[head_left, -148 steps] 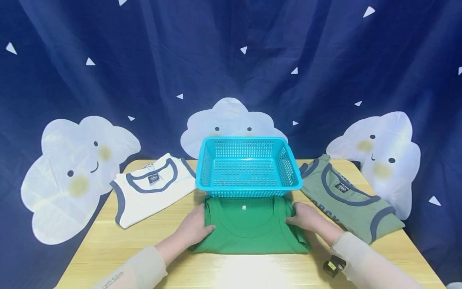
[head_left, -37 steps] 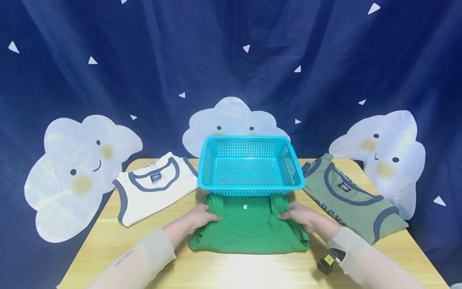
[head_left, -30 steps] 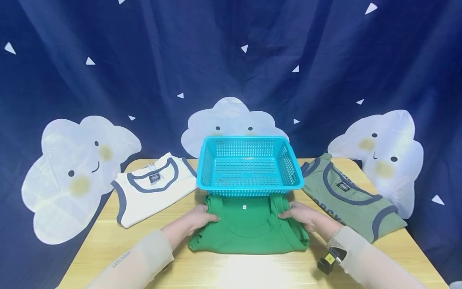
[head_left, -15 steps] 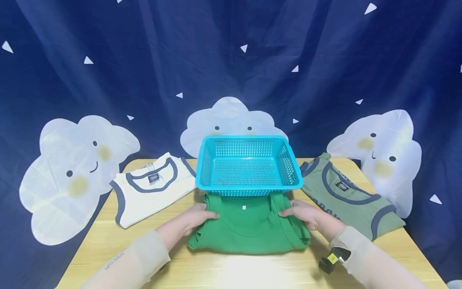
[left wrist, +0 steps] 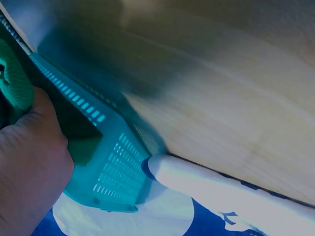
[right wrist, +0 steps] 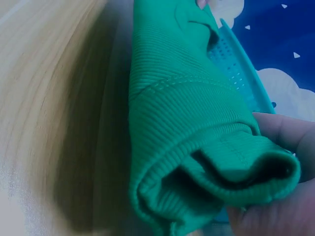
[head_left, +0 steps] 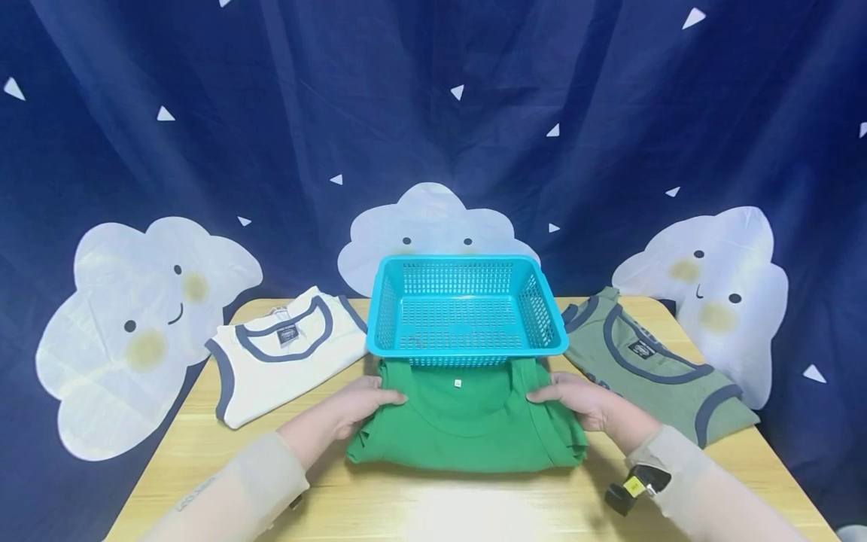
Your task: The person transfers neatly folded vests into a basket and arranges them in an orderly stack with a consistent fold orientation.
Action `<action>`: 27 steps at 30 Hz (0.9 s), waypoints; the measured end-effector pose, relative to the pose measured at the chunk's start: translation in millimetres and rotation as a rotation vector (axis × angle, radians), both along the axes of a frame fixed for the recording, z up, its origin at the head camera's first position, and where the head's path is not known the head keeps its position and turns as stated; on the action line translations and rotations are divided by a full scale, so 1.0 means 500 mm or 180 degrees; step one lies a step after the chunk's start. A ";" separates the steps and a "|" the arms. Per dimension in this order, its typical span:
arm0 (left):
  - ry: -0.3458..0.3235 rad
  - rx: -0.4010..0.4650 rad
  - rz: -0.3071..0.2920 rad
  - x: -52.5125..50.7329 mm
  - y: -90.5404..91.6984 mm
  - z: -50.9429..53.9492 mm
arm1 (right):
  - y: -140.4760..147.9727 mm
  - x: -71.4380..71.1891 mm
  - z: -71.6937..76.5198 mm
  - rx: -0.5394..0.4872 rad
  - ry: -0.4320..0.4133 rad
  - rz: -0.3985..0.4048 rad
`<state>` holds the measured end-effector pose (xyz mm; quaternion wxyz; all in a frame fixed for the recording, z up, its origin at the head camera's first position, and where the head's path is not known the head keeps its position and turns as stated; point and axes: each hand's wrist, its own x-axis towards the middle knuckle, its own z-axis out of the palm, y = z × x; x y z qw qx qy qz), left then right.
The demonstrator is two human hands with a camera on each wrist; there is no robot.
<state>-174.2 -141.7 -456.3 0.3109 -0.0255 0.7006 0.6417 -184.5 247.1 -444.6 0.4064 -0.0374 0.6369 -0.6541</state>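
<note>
A folded green shirt (head_left: 467, 433) with a small white neck label lies in front of the blue basket, just above the table in the right wrist view. My left hand (head_left: 359, 403) grips its left side, thumb on top and fingers underneath, hidden. At the opposite side my right hand (head_left: 576, 399) holds it the same way. In the right wrist view, folded ribbed edges of the shirt (right wrist: 187, 103) sit beside the right hand's thumb and fingers (right wrist: 283, 211). The left wrist view shows the left hand (left wrist: 34, 162) with a bit of green cloth (left wrist: 15, 76).
The blue plastic basket (head_left: 467, 352) stands behind the shirt with nothing visible inside. A folded white tank top (head_left: 291, 376) with dark trim lies to the left, and an olive one (head_left: 657, 384) to the right. A patterned navy curtain (head_left: 433, 113) hangs behind the wooden table (head_left: 379, 512).
Both hands have taken a firmer hold at the shirt's sides, with thumbs over the top. The shirt has risen slightly from the table and its top now overlaps the basket's front.
</note>
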 end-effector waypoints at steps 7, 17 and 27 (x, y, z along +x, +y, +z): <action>-0.0038 0.0150 -0.0039 0.003 -0.008 0.013 | 0.003 0.000 0.011 -0.0019 -0.0008 0.0026; -0.0015 0.0259 -0.0166 0.004 -0.014 0.042 | 0.014 -0.004 0.032 -0.0151 -0.0055 0.0155; 0.0032 0.0258 -0.0325 -0.003 -0.019 0.060 | 0.021 -0.010 0.050 -0.0311 -0.0077 0.0197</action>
